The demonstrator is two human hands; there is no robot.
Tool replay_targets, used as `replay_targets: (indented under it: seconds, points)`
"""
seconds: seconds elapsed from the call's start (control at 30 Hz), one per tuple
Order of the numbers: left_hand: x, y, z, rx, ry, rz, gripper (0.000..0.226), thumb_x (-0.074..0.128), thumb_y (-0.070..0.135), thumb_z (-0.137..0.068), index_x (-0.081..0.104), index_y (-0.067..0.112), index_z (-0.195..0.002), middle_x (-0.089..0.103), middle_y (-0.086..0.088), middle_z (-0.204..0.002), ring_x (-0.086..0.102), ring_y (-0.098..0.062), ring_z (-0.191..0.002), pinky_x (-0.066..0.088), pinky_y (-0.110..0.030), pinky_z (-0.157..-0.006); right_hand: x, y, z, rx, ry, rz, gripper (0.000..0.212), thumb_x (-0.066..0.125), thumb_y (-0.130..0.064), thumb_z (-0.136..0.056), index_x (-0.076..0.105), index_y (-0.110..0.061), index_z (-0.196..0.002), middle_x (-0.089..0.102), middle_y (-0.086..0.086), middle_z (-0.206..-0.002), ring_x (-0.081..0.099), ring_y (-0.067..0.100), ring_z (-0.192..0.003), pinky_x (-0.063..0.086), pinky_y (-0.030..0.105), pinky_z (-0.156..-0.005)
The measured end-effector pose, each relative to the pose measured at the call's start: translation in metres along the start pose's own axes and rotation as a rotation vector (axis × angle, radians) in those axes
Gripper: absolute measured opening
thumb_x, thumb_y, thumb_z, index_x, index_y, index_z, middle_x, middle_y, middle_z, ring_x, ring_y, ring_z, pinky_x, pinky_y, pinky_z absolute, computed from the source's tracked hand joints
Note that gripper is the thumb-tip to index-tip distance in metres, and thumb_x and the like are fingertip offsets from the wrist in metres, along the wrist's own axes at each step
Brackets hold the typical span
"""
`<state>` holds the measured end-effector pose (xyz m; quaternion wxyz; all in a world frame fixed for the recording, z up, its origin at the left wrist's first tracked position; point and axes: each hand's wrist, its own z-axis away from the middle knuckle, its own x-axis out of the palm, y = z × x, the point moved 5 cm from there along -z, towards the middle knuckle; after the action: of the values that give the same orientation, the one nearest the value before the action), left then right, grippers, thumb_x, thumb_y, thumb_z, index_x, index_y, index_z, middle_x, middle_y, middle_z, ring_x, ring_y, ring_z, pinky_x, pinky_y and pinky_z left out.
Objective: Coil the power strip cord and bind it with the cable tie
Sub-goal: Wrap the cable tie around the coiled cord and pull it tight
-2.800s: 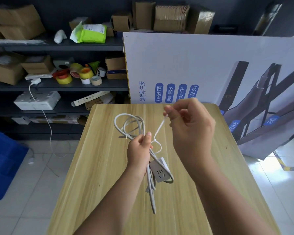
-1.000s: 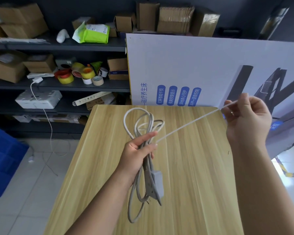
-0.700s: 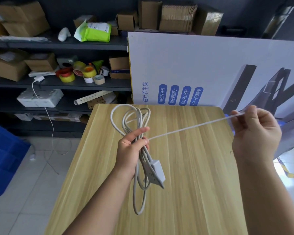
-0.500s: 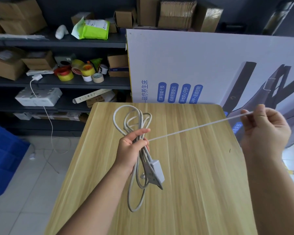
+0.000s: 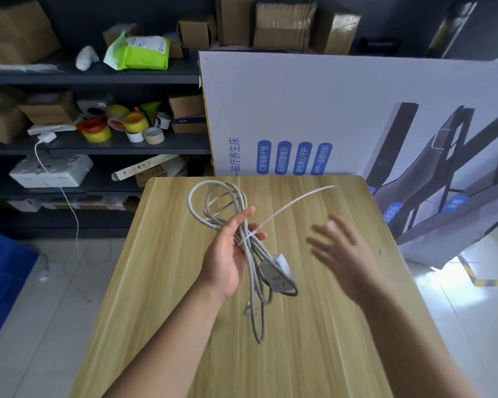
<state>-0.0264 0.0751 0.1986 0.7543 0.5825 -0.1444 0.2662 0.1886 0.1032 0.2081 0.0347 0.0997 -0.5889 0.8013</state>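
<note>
Head view: left hand (image 5: 227, 254) gripping coiled cord (image 5: 250, 271) bound by cable tie (image 5: 288, 205); right hand (image 5: 342, 248) spread, empty, above bench (image 5: 167, 254).

Light wooden table (image 5: 184, 282) with rounded far corners, filling the centre and lower part of the frame. Top bare wherever visible. Large printed board (image 5: 328, 116) just behind the far edge, at upper right; contact unclear.

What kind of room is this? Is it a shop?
Probably a storeroom or workshop, not a shop: dark shelves crowded with cardboard boxes and tape rolls, plus a big printed carton leaning behind the wooden table.
</note>
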Motion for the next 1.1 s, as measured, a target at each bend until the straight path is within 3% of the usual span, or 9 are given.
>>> replay_targets:
  seconds: [0.13, 0.3, 0.43, 0.6, 0.73, 0.83, 0.93, 1.03, 1.1]
  points:
    - [0.018, -0.003, 0.002, 0.036, -0.034, 0.157, 0.045, 0.038, 0.037, -0.098, 0.064, 0.016, -0.128, 0.055, -0.013, -0.107, 0.058, -0.027, -0.104, 0.053, -0.037, -0.087, 0.045, 0.031, 0.021, -0.090, -0.236, 0.662, 0.071, 0.074, -0.064, -0.065, 0.055, -0.036, -0.127, 0.067, -0.011, -0.115, 0.064, 0.006, -0.105, 0.052, 0.031, -0.088]
    - [0.034, -0.011, 0.004, 0.054, -0.017, 0.261, 0.043, 0.033, 0.035, -0.102, 0.060, 0.020, -0.132, 0.057, -0.006, -0.103, 0.055, -0.022, -0.106, 0.052, -0.038, -0.087, 0.067, 0.010, 0.027, -0.320, -0.123, 1.106, 0.094, 0.074, -0.069, -0.062, 0.039, -0.034, -0.142, 0.049, -0.014, -0.121, 0.054, 0.007, -0.106, 0.050, 0.031, -0.085]
    - [0.034, -0.016, 0.004, 0.070, -0.016, 0.335, 0.042, 0.036, 0.035, -0.101, 0.058, 0.024, -0.135, 0.053, -0.007, -0.114, 0.054, -0.023, -0.114, 0.046, -0.045, -0.098, 0.063, -0.001, 0.017, -0.251, -0.179, 1.264, 0.074, 0.072, -0.064, -0.065, 0.045, -0.037, -0.129, 0.054, -0.012, -0.112, 0.060, 0.013, -0.093, 0.050, 0.031, -0.071]
    - [0.020, -0.030, 0.008, 0.135, 0.005, 0.265, 0.054, 0.049, 0.020, -0.092, 0.043, 0.042, -0.141, 0.052, -0.010, -0.126, 0.057, -0.033, -0.112, 0.052, -0.039, -0.093, 0.048, -0.005, 0.005, -0.258, -0.199, 1.407, 0.048, 0.065, -0.041, -0.071, 0.058, -0.037, -0.117, 0.065, -0.009, -0.092, 0.061, 0.015, -0.077, 0.054, 0.032, -0.062]
    - [-0.013, -0.035, 0.014, 0.217, 0.222, 0.367, 0.077, 0.057, 0.015, -0.089, 0.025, 0.057, -0.144, 0.053, -0.019, -0.123, 0.059, -0.038, -0.099, 0.051, -0.046, -0.083, 0.039, -0.004, 0.002, -0.268, -0.230, 1.439, 0.045, 0.065, -0.039, -0.073, 0.058, -0.038, -0.118, 0.064, -0.010, -0.091, 0.062, 0.016, -0.078, 0.056, 0.033, -0.064]
    - [-0.052, -0.042, 0.011, 0.104, 0.414, 0.562, 0.081, 0.059, 0.017, -0.091, 0.012, 0.048, -0.149, 0.046, -0.024, -0.135, 0.063, -0.044, -0.106, 0.052, -0.055, -0.092, 0.028, -0.007, 0.001, -0.279, -0.229, 1.461, 0.043, 0.065, -0.035, -0.074, 0.058, -0.036, -0.116, 0.065, -0.010, -0.089, 0.062, 0.017, -0.075, 0.055, 0.033, -0.062]
    - [-0.067, -0.046, 0.009, -0.094, 0.401, 0.650, 0.068, 0.065, 0.028, -0.089, 0.030, 0.027, -0.147, 0.048, -0.028, -0.128, 0.065, -0.039, -0.109, 0.055, -0.055, -0.089, 0.020, -0.010, 0.000, -0.316, -0.253, 1.510, 0.039, 0.064, -0.031, -0.074, 0.058, -0.037, -0.112, 0.063, -0.010, -0.083, 0.059, 0.014, -0.068, 0.049, 0.029, -0.054]
    - [-0.070, -0.039, 0.006, -0.186, 0.324, 0.413, 0.059, 0.067, 0.049, -0.083, 0.046, 0.025, -0.132, 0.056, -0.022, -0.125, 0.064, -0.034, -0.111, 0.047, -0.060, -0.099, 0.016, -0.010, -0.002, -0.366, -0.270, 1.575, 0.037, 0.063, -0.029, -0.072, 0.056, -0.038, -0.108, 0.063, -0.008, -0.083, 0.057, 0.014, -0.073, 0.044, 0.028, -0.052]
    - [-0.073, -0.027, 0.003, -0.161, 0.272, 0.264, 0.070, 0.077, 0.045, -0.071, 0.051, 0.021, -0.131, 0.063, -0.018, -0.117, 0.068, -0.033, -0.104, 0.051, -0.059, -0.094, 0.014, -0.010, -0.004, -0.390, -0.270, 1.604, 0.036, 0.062, -0.029, -0.072, 0.054, -0.036, -0.106, 0.062, -0.008, -0.081, 0.056, 0.016, -0.077, 0.048, 0.031, -0.055]
